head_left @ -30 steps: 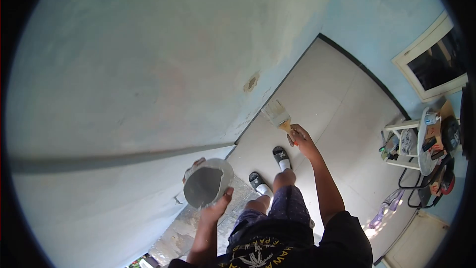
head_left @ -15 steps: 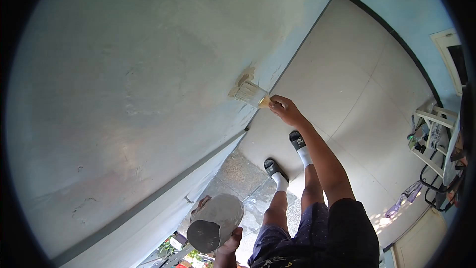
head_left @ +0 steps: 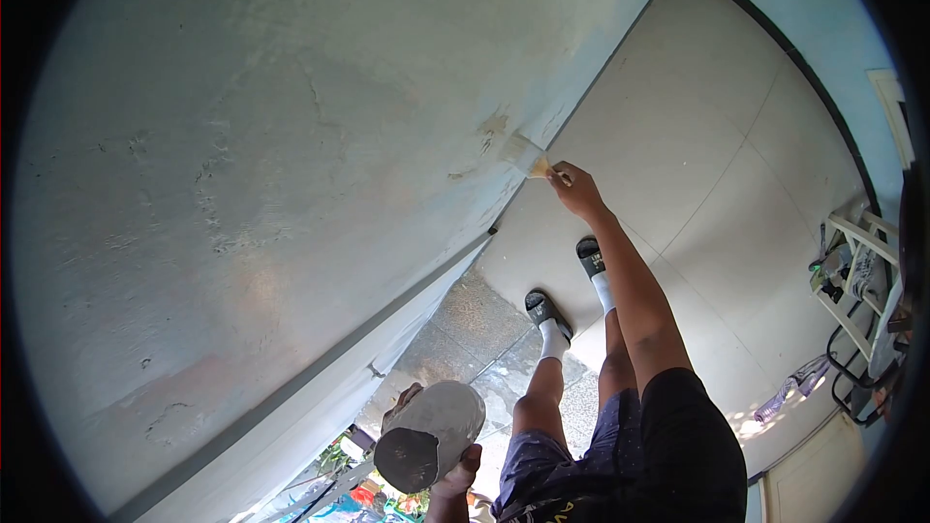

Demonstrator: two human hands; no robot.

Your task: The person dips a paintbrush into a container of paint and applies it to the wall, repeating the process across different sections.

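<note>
Grey plaster wall fills the left half of the view, with cracks and a worn patch close to its lower edge. Bowl is at bottom centre, tilted. Its outer shell is light grey and its mouth shows a dark grey mix. Left hand grips the bowl from beneath, thumb at the rim, fingers wrapped round the far side. Brush is higher and to the right, bristles pressed to the wall just beside the worn patch. Right hand is closed round the brush handle, arm outstretched. Floor of pale tiles lies beyond. Rack at far right holds items too small to identify.
</note>
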